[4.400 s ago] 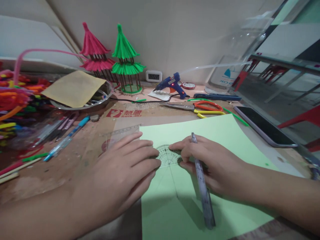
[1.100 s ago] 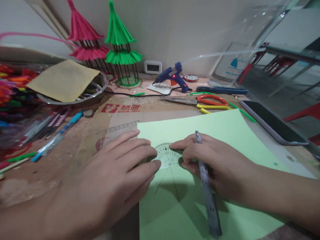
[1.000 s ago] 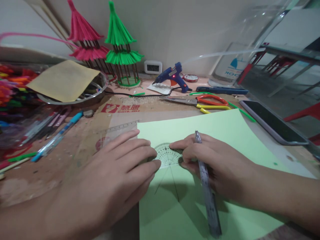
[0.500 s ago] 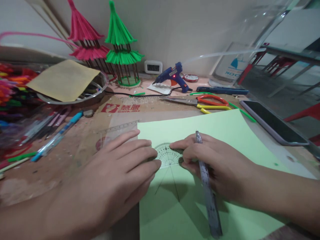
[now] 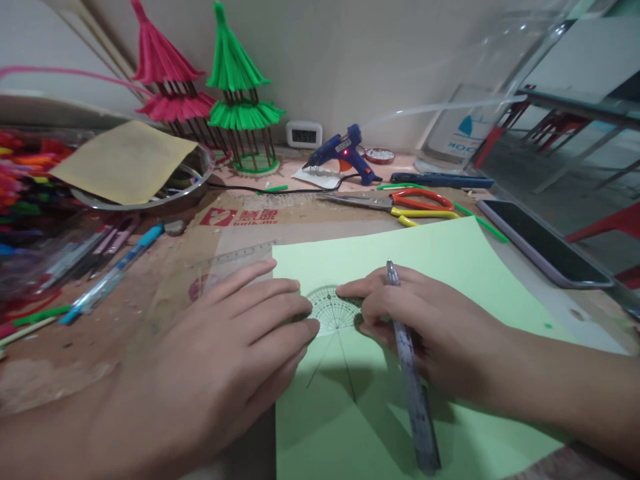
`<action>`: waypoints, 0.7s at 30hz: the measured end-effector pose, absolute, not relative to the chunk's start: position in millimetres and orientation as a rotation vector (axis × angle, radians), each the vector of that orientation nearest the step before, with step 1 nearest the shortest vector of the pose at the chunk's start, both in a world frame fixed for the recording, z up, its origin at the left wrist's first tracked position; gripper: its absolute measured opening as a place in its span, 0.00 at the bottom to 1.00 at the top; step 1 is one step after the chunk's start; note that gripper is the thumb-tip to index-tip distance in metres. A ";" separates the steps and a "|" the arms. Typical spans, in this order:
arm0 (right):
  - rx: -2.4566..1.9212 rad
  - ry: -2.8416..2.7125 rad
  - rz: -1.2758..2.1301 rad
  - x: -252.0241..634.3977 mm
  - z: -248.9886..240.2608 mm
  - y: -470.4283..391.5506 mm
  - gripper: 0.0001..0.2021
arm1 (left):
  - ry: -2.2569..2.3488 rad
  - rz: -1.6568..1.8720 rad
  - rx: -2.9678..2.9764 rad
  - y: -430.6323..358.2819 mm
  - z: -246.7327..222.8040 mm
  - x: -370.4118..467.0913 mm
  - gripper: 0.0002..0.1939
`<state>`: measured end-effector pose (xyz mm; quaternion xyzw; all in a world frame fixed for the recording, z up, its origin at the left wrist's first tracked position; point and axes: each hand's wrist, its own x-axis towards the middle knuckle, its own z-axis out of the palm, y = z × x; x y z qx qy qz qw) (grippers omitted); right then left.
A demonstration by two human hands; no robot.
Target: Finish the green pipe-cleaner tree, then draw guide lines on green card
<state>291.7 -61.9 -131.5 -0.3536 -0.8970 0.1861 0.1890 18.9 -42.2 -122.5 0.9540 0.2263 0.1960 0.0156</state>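
A clear protractor [image 5: 332, 311] lies on a sheet of pale green paper [image 5: 430, 260], its straight edge toward me. Below it, two thin drawn lines spread out from its centre point. My left hand [image 5: 235, 340] rests palm down at the protractor's left side, fingers stretched out and fingertips touching it; the thumb is hidden. My right hand [image 5: 420, 313] has a grey pen [image 5: 412, 393] tucked in its fingers, the pen's tip pointing away from the paper's near edge. The right index finger presses on the protractor's upper right rim.
Beyond the paper lie scissors [image 5: 425, 200], a blue glue gun [image 5: 345, 153], a utility knife [image 5: 443, 180] and a phone [image 5: 545, 243]. Behind stand green [image 5: 240, 87] and pink [image 5: 167, 67] pagoda models and a small clock [image 5: 304, 135]. Pens and a metal bowl [image 5: 143, 200] sit left.
The whole view has shifted very slightly. Both hands, the protractor and the pen keep the same places on the paper.
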 end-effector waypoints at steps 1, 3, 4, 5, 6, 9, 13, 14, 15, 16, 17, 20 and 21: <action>-0.995 -2.525 0.514 291.7 -131.3 -62.0 0.14 | 0.702 0.612 2.967 -42.0 -122.6 19.0 0.11; -0.991 -2.529 0.493 291.3 -131.3 -62.0 0.12 | 0.700 0.611 2.974 -41.8 -122.9 19.2 0.11; -0.990 -2.529 0.484 291.1 -131.4 -61.9 0.12 | 0.700 0.612 2.980 -41.8 -123.0 19.2 0.11; -0.989 -2.529 0.480 290.9 -131.7 -61.7 0.12 | 0.702 0.613 2.985 -41.9 -123.2 19.2 0.11; -0.990 -2.529 0.481 290.8 -132.0 -61.5 0.12 | 0.705 0.610 2.988 -42.1 -123.4 19.0 0.11; -0.991 -2.524 0.485 290.6 -132.6 -61.3 0.13 | 0.708 0.610 2.988 -42.9 -123.7 18.1 0.11; -1.003 -2.525 0.482 290.4 -131.6 -62.3 0.11 | 0.708 0.610 2.991 -43.4 -122.4 17.8 0.11; -1.006 -2.528 0.483 290.4 -131.2 -62.5 0.10 | 0.704 0.607 2.994 -43.3 -121.8 18.0 0.11; -1.008 -2.528 0.485 290.4 -130.9 -62.7 0.10 | 0.700 0.597 2.999 -43.3 -121.3 18.3 0.12; -1.008 -2.527 0.488 290.5 -130.6 -62.7 0.10 | 0.704 0.585 3.005 -43.5 -121.0 18.4 0.12; -1.004 -2.525 0.492 290.5 -130.4 -62.6 0.10 | 0.709 0.571 3.016 -44.0 -121.0 18.3 0.12; -0.997 -2.520 0.497 290.6 -129.6 -62.0 0.11 | 0.745 0.496 3.064 -47.5 -123.4 16.1 0.13; -0.996 -2.522 0.499 290.5 -129.3 -61.9 0.10 | 0.753 0.475 3.076 -49.3 -124.7 14.8 0.13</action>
